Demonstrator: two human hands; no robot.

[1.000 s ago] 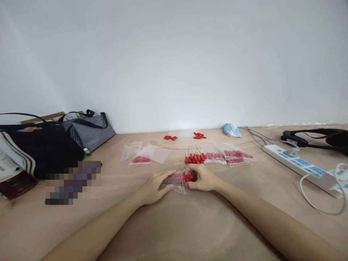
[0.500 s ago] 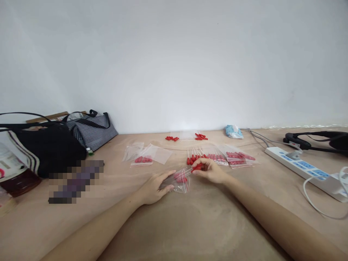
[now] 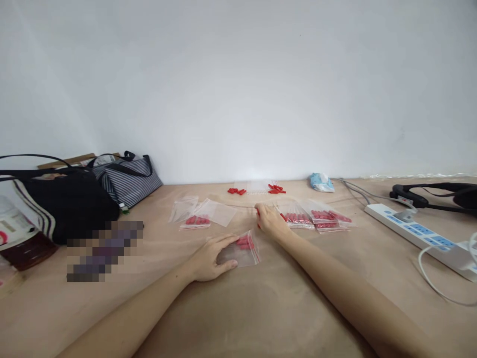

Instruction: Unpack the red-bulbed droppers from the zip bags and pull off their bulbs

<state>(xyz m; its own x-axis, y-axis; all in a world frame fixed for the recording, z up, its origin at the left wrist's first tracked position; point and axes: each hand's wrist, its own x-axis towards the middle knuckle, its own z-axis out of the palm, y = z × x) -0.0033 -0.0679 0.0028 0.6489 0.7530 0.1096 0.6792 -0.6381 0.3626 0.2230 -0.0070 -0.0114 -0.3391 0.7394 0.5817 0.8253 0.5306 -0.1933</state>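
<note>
1. My left hand (image 3: 214, 259) holds a clear plastic zip bag with a red seal line (image 3: 244, 257) down on the brown tabletop (image 3: 261, 308), thumb and fingers spread in a wide C across it. How hard they press I cannot tell; too light a hold could let the bag skid or twist.
2. That bag lies well in from the tabletop's far edge, its red-lined mouth facing right. The short red rod-shaped handles (image 3: 245, 242) inside sit close to the mouth, so a tug or tilt might slide them out.
3. My right hand (image 3: 271, 222) is nearer the far edge, fingers curled inward, with a glossy red handle (image 3: 258, 213) showing by the fingertips. Whether they grip it or only touch it is hidden; a poor pinch could let it roll away.
4. Just right of that hand lies a flat clear bag filled with a row of red handles (image 3: 298, 219). My knuckles could snag its thin film and drag it askew.
5. Toward the far edge from my left hand, a thin, frosted, flat plastic bag (image 3: 220, 213) looks light enough that a brushing finger could shift it.
</note>
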